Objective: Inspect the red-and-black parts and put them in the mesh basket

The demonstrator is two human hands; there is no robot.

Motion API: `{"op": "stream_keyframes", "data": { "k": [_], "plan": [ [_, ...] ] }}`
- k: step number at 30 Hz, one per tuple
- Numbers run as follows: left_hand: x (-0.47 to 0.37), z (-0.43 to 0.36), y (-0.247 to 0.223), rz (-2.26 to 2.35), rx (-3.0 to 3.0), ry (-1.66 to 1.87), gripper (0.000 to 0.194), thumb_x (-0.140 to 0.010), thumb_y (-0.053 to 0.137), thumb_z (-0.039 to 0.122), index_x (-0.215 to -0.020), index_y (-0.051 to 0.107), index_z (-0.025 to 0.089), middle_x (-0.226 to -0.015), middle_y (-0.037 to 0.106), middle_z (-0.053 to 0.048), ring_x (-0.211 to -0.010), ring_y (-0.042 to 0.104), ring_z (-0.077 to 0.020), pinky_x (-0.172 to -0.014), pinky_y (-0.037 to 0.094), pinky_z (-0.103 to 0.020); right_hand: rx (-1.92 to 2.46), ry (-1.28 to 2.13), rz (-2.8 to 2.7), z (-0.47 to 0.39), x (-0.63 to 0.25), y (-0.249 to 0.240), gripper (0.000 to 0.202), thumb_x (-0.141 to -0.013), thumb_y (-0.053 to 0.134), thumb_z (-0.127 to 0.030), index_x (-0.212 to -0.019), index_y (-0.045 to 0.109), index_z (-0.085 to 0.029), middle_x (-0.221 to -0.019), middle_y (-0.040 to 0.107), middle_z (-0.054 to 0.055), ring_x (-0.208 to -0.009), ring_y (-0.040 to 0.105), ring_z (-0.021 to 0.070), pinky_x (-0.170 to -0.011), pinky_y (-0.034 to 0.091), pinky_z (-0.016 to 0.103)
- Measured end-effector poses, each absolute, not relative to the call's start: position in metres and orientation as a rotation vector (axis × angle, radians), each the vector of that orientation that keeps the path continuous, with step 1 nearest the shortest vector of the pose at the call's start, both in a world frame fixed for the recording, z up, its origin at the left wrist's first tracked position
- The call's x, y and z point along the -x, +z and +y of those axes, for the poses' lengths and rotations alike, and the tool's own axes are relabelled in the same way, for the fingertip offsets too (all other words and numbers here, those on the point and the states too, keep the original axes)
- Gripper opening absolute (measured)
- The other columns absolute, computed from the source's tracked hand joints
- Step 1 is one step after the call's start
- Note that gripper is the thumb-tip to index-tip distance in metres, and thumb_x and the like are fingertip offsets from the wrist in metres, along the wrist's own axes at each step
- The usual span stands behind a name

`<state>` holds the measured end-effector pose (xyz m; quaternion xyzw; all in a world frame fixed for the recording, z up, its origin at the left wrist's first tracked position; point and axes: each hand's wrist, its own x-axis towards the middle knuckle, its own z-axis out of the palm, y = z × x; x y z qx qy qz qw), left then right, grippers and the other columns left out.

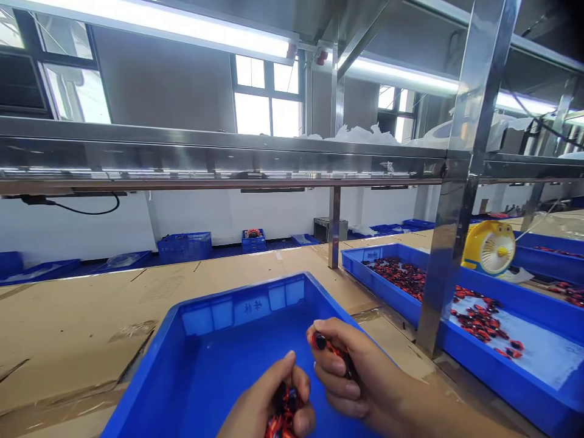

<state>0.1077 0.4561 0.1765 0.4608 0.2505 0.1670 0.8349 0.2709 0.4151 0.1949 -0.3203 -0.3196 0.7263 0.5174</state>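
Note:
My left hand [274, 401] is curled around several small red-and-black pieces [283, 406], glossy and rounded, at the bottom middle of the head view. Just to its right and a bit higher, my right hand [340, 368] is closed on more of the same pieces [320, 342], one of them showing between thumb and forefinger. Both hands are over a blue plastic tray [205, 365], whose visible floor is bare blue. The fingers hide most of what each hand holds, so the exact kind of piece cannot be made out.
Right of a steel post [449, 243], a long blue tray [474, 340] holds many similar red-and-black pieces. A yellow fan [490, 248] stands beside it. Cardboard [91, 322] covers the bench. A steel shelf beam [205, 155] crosses above, and blue crates [185, 248] stand beyond.

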Motion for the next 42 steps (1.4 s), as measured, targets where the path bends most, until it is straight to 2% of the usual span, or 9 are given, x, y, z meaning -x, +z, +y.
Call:
{"op": "stream_keyframes", "data": {
  "k": [5, 9, 13, 16, 19, 23, 31, 34, 42],
  "plan": [
    [-0.109, 0.45, 0.182, 0.649, -1.042, 0.411, 0.056, -0.069, 0.063, 0.074, -0.073, 0.05, 0.019, -0.047, 0.046, 0.007, -0.038, 0.027, -0.0032, -0.044, 0.018, -0.019, 0.743, 1.788, -0.742, 0.416, -0.274, 0.194, 0.027, -0.09, 0.049, -0.037, -0.072, 0.055, -0.018, -0.047, 0.038, -0.008, -0.03, 0.022, 0.0033, -0.027, 0.013, 0.015],
    [-0.109, 0.443, 0.187, 0.729, -1.113, 0.459, 0.061, -0.069, 0.059, 0.076, -0.091, 0.052, 0.02, -0.049, 0.046, 0.008, -0.037, 0.028, -0.0044, -0.039, 0.014, -0.02, 0.748, 1.822, -0.752, 0.414, -0.277, 0.197, 0.033, -0.092, 0.045, -0.042, -0.072, 0.057, -0.018, -0.054, 0.046, -0.006, -0.031, 0.03, 0.0038, -0.026, 0.012, 0.016],
    [-0.108, 0.435, 0.199, 0.811, -1.113, 0.511, 0.06, -0.075, 0.056, 0.074, -0.104, 0.047, 0.022, -0.051, 0.048, 0.009, -0.036, 0.031, -0.0064, -0.037, 0.015, -0.019, 0.898, 1.72, -0.938, 0.411, -0.276, 0.197, 0.026, -0.088, 0.059, -0.042, -0.08, 0.061, -0.018, -0.062, 0.048, -0.006, -0.036, 0.029, 0.0027, -0.028, 0.008, 0.016],
    [-0.106, 0.433, 0.206, 0.859, -1.074, 0.529, 0.049, -0.082, 0.05, 0.069, -0.098, 0.05, 0.022, -0.055, 0.05, 0.006, -0.036, 0.034, -0.0061, -0.036, 0.015, -0.018, 1.001, 1.337, -1.371, 0.408, -0.273, 0.195, 0.022, -0.084, 0.068, -0.041, -0.087, 0.066, -0.019, -0.05, 0.036, -0.01, -0.039, 0.026, 0.004, -0.036, 0.018, 0.017],
    [-0.104, 0.432, 0.206, 0.898, -1.031, 0.534, 0.047, -0.086, 0.046, 0.067, -0.08, 0.051, 0.02, -0.055, 0.05, 0.005, -0.034, 0.034, -0.0054, -0.036, 0.013, -0.018, 1.08, 0.967, -1.735, 0.405, -0.271, 0.195, 0.025, -0.082, 0.072, -0.038, -0.102, 0.071, -0.022, -0.057, 0.04, -0.008, -0.051, 0.035, 0.0058, -0.049, 0.028, 0.02],
    [-0.104, 0.43, 0.203, 0.964, -1.037, 0.586, 0.051, -0.088, 0.04, 0.068, -0.071, 0.046, 0.02, -0.053, 0.049, 0.004, -0.032, 0.035, -0.0051, -0.036, 0.016, -0.017, 1.103, 1.01, -1.794, 0.402, -0.272, 0.199, 0.033, -0.082, 0.071, -0.042, -0.109, 0.07, -0.023, -0.063, 0.044, -0.007, -0.056, 0.036, 0.0077, -0.052, 0.028, 0.022],
    [-0.106, 0.425, 0.205, 0.867, -1.155, 0.612, 0.056, -0.088, 0.035, 0.071, -0.114, 0.048, 0.023, -0.048, 0.048, 0.007, -0.031, 0.029, -0.0061, -0.034, 0.018, -0.015, 1.177, 0.858, -1.812, 0.401, -0.268, 0.197, 0.024, -0.082, 0.072, -0.036, -0.101, 0.073, -0.022, -0.06, 0.042, -0.007, -0.054, 0.037, 0.0078, -0.052, 0.029, 0.022],
    [-0.106, 0.427, 0.204, 0.83, -1.157, 0.607, 0.062, -0.084, 0.041, 0.074, -0.117, 0.049, 0.022, -0.049, 0.048, 0.007, -0.033, 0.029, -0.0066, -0.034, 0.019, -0.016, 1.105, 0.808, -1.796, 0.4, -0.267, 0.196, 0.024, -0.086, 0.067, -0.038, -0.101, 0.072, -0.02, -0.059, 0.044, -0.006, -0.055, 0.037, 0.0082, -0.053, 0.03, 0.022],
    [-0.106, 0.426, 0.208, 0.782, -1.203, 0.649, 0.079, -0.078, 0.05, 0.076, -0.128, 0.045, 0.015, -0.049, 0.047, 0.007, -0.038, 0.034, -0.0093, -0.037, 0.029, -0.02, 0.718, 1.7, -1.004, 0.412, -0.282, 0.198, 0.036, -0.093, 0.04, -0.045, -0.07, 0.051, -0.019, -0.059, 0.047, -0.004, -0.036, 0.025, 0.006, -0.027, 0.014, 0.017]
  ]
}}
